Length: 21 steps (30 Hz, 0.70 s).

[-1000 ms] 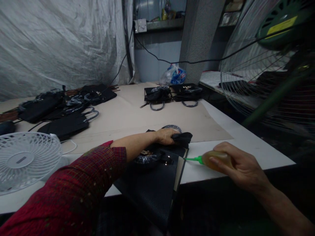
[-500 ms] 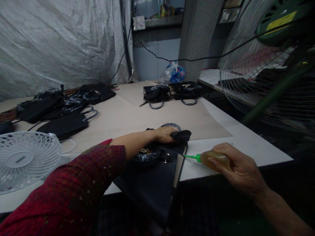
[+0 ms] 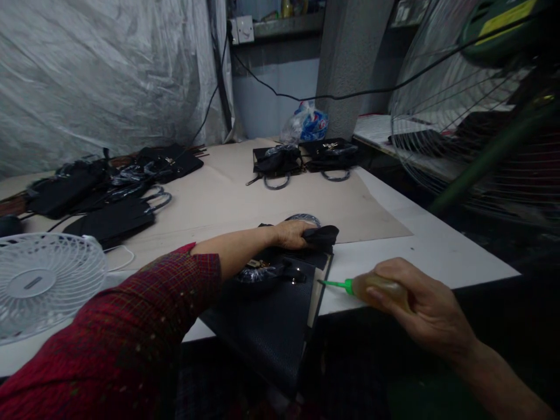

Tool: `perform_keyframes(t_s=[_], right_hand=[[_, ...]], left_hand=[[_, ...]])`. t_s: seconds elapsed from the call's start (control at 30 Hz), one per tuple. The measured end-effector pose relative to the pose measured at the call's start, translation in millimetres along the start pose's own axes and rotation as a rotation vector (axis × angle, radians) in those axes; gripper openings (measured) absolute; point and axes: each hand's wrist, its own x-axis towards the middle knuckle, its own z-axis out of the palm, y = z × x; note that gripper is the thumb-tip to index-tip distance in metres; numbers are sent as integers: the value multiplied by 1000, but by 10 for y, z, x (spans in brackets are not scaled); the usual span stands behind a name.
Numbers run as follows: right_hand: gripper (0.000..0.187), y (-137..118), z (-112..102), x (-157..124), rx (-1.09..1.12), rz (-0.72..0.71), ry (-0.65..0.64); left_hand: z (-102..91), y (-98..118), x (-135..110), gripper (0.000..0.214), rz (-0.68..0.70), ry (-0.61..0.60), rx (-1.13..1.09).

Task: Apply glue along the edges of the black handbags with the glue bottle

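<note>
Head view: grey plastic sheeting (image 3: 96, 70) hangs at the far left, behind a white worktop (image 3: 459, 256) partly covered by a brown sheet (image 3: 227, 198). At the right stands a large green fan (image 3: 490, 153); a smaller white fan (image 3: 32, 283) is at the near left. Dark bags (image 3: 70, 189) lie piled on the worktop's left, and two more black bags (image 3: 330, 154) lie side by side at its far right. Between the person's arms, a black bag (image 3: 266, 326) lies at the worktop's near edge and extends past it toward the person, a pale strip (image 3: 315, 297) showing along its right side. A red checked sleeve (image 3: 153, 303) covers the left arm. The right hand (image 3: 426, 297) is wrapped around an amber bottle (image 3: 363, 286). The left hand (image 3: 291, 233) is clamped on a black flap (image 3: 322, 235) at the bag's far end. The bottle's green nozzle (image 3: 336, 284) points left, its tip at the pale strip; whether they touch cannot be told.
</note>
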Motion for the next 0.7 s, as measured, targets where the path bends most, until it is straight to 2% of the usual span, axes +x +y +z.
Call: perform_keyframes(t_s=[0.07, 0.2, 0.3, 0.43, 0.57, 0.7], right_hand=[[11, -21, 4, -9, -10, 7, 11], [10, -54, 6, -83, 31, -27, -109], [11, -110, 12, -147, 16, -26, -58], [12, -200, 22, -176, 62, -58, -112], [11, -223, 22, -159, 4, -21, -14], [10, -227, 16, -169, 76, -58, -116]], left_hand=[[-4, 12, -7, 21, 3, -3, -8], [-13, 35, -14, 20, 10, -5, -11], [-11, 33, -11, 18, -4, -5, -21], [-2, 0, 2, 20, 10, -11, -25], [7, -33, 17, 19, 54, -1, -31], [5, -40, 21, 18, 78, -3, -30]])
